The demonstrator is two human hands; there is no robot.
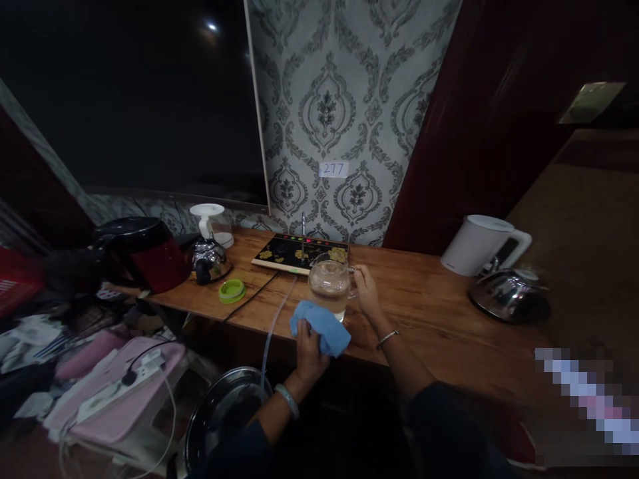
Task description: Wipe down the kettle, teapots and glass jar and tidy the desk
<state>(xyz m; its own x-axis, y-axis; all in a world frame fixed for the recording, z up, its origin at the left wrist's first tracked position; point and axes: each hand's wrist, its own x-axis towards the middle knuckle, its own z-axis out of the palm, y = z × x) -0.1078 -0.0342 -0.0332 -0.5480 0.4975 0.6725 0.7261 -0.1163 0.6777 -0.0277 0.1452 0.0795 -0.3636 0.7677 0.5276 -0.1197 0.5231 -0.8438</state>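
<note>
Head view: at far left, a pink-topped stool [112,422] carries a white power strip [110,392]. A red-and-black pot [160,256] stands on the left end of the wooden desk [409,286], with a steel kettle [215,256] beside it. Below the front edge sits a steel basin [192,426]; above it, on the desk, lies a green dish [232,291]. A black cord [252,296] and a clear hose [269,336] cross the desk's front, both left of the work. Behind is a black flowered panel [272,249] with a thin spout [303,229]. The left hand [310,352] bunches a blue cloth [324,326], which hides the lower front of the glass teapot [327,276]; whether they touch, I cannot tell. The right hand [366,289] has its grip closed on the teapot's handle. Farther right stand a white kettle [472,246] and steel kettle number 2 [509,296].
</note>
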